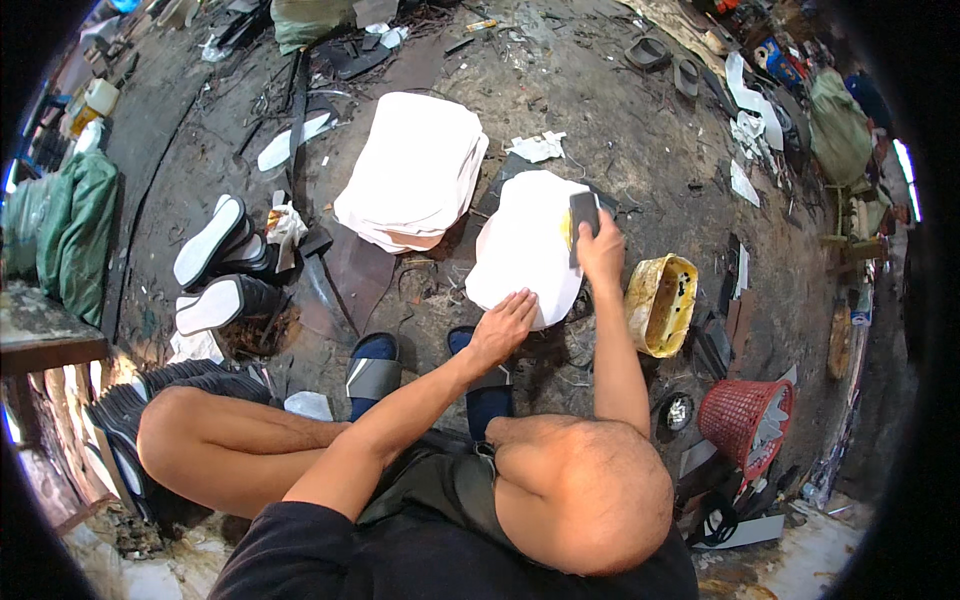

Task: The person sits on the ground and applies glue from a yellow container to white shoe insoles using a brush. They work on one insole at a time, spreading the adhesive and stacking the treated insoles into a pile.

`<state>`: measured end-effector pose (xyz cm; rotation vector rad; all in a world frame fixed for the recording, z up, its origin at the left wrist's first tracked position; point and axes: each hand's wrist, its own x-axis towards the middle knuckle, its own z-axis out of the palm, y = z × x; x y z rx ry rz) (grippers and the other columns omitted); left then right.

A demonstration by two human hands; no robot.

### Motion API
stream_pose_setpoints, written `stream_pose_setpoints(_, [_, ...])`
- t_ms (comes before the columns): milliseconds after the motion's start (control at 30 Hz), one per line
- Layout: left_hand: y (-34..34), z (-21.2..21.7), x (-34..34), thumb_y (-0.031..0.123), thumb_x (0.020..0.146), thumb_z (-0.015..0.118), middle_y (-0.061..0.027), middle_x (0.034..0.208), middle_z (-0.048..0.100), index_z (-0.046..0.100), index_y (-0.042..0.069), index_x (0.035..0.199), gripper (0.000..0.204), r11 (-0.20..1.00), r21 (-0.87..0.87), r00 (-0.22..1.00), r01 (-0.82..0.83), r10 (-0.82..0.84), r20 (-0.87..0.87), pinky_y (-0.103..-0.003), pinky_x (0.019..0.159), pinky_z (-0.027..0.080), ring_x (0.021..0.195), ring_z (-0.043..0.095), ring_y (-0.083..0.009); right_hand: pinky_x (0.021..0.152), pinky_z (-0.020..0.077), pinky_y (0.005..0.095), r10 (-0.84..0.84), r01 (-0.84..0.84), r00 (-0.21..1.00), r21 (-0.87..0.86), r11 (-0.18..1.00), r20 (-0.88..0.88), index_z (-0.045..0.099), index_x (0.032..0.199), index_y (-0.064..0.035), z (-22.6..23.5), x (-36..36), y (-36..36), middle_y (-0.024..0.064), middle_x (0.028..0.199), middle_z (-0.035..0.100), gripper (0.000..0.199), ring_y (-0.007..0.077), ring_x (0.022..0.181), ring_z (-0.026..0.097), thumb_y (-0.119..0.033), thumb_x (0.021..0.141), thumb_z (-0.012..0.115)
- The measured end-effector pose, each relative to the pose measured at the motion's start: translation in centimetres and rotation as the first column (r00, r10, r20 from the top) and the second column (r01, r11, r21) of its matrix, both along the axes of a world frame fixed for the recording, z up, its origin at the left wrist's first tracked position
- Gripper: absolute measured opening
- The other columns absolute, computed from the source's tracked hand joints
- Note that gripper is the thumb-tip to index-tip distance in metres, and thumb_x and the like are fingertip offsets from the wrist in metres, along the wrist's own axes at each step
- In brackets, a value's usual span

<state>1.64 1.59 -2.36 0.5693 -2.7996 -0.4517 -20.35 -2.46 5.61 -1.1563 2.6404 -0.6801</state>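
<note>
A white rounded sheet [525,240] lies in front of me on top of other pale sheets. Flat on its near edge rests my left hand [505,325], fingers stretched out. My right hand [600,250] grips a dark rectangular block [583,225] at the sheet's right edge, with a yellow wet-looking smear [566,232] beside it. What the block's underside looks like is hidden. Just right of my right forearm stands a yellow-crusted open container [662,305] with some brownish contents. To the left of the sheet is a thick stack of similar white sheets [410,170].
Dark shoes with white soles [210,305] lie at the left, near a hammer [318,250]. A red basket [735,425] tilts at the right. Slippers [650,55] and scraps litter the far floor. Green sacks [75,235] stand at the left edge.
</note>
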Motion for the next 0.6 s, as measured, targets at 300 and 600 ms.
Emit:
stream_pose_setpoints(300, [-1.9,-1.4,2.6,0.014,0.087,0.053,-0.0122,0.150,0.047,0.051,0.000,0.139,0.054,0.984,-0.060,0.986,0.166,-0.167,-0.015,-0.040,0.121,0.031,0.141,0.043,-0.0244,0.074,0.0520,0.0540,0.164,-0.154,0.974,0.075,0.985,-0.158,0.057,0.128,-0.0097,-1.8,1.4,-7.4,0.0191,0.091,0.072,0.040,0.0396,0.086,0.069,-0.018,0.090,0.063])
stream_pose_setpoints(600, [-3.3,-2.7,3.3,0.019,0.091,0.048,-0.0114,0.144,0.053,0.054,-0.001,0.136,0.050,0.963,-0.006,0.958,0.270,-0.269,0.100,-0.040,0.117,0.035,0.134,0.050,-0.0252,0.083,0.0562,0.0377,0.968,-0.975,0.152,0.189,0.114,0.200,0.075,0.111,-0.0328,-1.8,10.3,-5.9,0.0033,0.103,0.075,0.038,0.0262,0.093,0.072,-0.024,0.076,0.066])
